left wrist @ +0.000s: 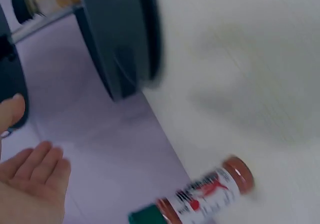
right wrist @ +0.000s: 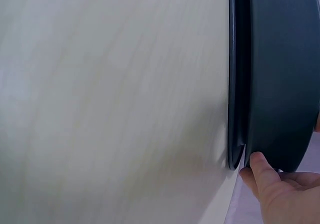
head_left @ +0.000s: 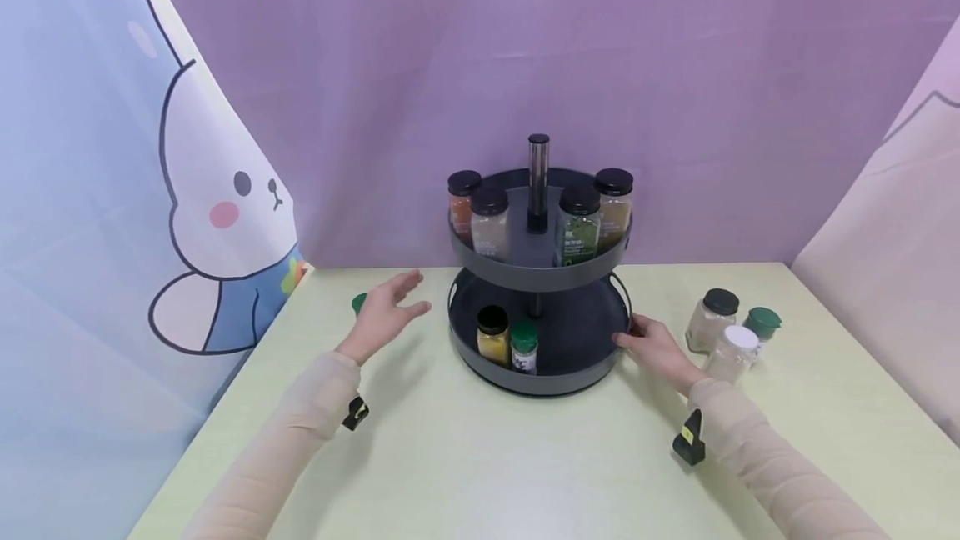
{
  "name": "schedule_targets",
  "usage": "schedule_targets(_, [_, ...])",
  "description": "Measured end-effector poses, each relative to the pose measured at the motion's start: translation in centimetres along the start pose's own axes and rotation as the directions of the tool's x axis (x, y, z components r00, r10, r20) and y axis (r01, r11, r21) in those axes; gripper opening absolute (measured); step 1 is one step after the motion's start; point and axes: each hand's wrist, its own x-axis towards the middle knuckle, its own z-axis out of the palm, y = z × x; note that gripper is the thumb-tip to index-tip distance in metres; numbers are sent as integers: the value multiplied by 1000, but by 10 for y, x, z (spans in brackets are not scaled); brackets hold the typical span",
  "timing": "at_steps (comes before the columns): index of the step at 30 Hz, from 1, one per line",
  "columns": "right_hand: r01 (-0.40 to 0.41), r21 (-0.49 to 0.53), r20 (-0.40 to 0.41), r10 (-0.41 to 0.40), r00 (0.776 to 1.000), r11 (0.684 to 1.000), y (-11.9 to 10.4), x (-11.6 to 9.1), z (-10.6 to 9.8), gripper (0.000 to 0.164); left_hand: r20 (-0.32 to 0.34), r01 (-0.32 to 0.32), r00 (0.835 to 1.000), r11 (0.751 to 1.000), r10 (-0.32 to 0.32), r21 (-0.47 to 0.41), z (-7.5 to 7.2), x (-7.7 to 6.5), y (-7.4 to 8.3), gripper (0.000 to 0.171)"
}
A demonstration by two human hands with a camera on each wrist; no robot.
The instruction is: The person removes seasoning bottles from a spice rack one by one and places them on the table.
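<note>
Gripping the edge of the rack's lower tray [head_left: 581, 379], the right hand [head_left: 658, 352] bends its thumb over the rim at the tray's right side, with fingers against the wall's bottom edge. The left hand [head_left: 381, 317] hangs open in the air left of the rack [head_left: 536, 277], holding nothing, thumb apart from straight fingers. Near it, a red bottle [left wrist: 202, 196] with a green cap stands on the table [head_left: 495, 465]. The rack stands towards the table's back, before a purple curtain [head_left: 360, 107]. Its lower tray carries a yellow jar [head_left: 492, 347] and a green-capped jar [head_left: 524, 357] side by side at the front; its upper tray holds four black-lidded jars [head_left: 579, 232]. Three more jars [head_left: 708, 330] cluster beyond the right hand.
</note>
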Motion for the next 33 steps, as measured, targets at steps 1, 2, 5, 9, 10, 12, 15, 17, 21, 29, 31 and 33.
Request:
schedule_targets(1, [-2,-1,0,2,1000,1000,1,0,0,58,37,-5,999,1000,6,-20,2,0,3,59])
schedule_targets(2, [-4,-3,0,4,1000,1000,1,0,0,58,69,-3,998,999,6,-42,3,0,6,60])
schedule_targets(5, [-7,2,-2,7,1000,1000,4,0,1,58,145,-9,989,998,19,-68,8,0,12,60])
schedule_targets(9, [10,15,-14,-10,1000,1000,6,0,1,57,213,-20,976,997,37,-80,14,1,19,64])
schedule_targets(10, [14,14,-17,-14,1000,1000,7,1,1,57,228,-19,973,997,37,-81,16,1,20,65])
schedule_targets(12, [20,15,-19,-20,1000,1000,9,1,0,56,257,-16,966,996,37,-84,19,2,23,68])
schedule_targets(15, [19,16,-19,-19,1000,1000,10,1,-1,56,297,-28,953,996,51,-83,25,3,26,69])
schedule_targets(17, [15,17,-15,-15,1000,1000,9,1,-1,57,324,-47,944,996,68,-74,30,4,27,70])
schedule_targets(21, [8,23,-8,-8,1000,1000,7,1,-1,58,379,-100,918,993,115,-60,40,6,28,73])
schedule_targets(29, [11,14,-8,-11,1000,1000,6,2,1,58,408,-129,903,991,133,-37,59,12,26,76])
schedule_targets(31, [14,20,-10,-14,1000,1000,6,3,1,57,407,-117,906,993,119,-30,64,14,25,76])
schedule_targets(33, [20,22,-13,-20,1000,1000,5,3,0,57,405,-115,907,993,114,-21,68,16,24,75])
